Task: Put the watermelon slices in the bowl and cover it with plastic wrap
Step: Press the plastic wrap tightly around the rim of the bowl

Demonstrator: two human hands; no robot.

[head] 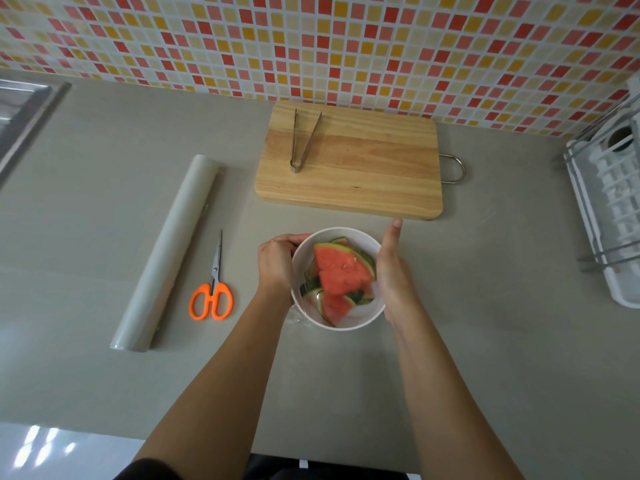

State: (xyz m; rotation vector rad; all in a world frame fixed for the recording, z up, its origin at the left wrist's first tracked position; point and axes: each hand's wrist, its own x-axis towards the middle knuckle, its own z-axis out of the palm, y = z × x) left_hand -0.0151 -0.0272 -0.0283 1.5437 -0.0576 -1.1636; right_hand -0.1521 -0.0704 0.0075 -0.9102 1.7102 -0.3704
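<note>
A white bowl (360, 318) stands on the grey counter in front of me, holding several red watermelon slices (341, 271) with green rinds. A clear sheet of plastic wrap (298, 315) lies over the bowl and bunches at its near left side. My left hand (277, 265) curls around the bowl's left rim and presses the wrap against it. My right hand (393, 268) lies flat against the bowl's right side, fingers pointing away from me. The roll of plastic wrap (166, 254) lies to the left.
Orange-handled scissors (212, 291) lie between the roll and the bowl. A wooden cutting board (363, 168) behind the bowl carries metal tongs (302, 140). A white dish rack (609, 209) stands at the right, a steel sink (20, 112) at the far left. The tiled wall runs behind.
</note>
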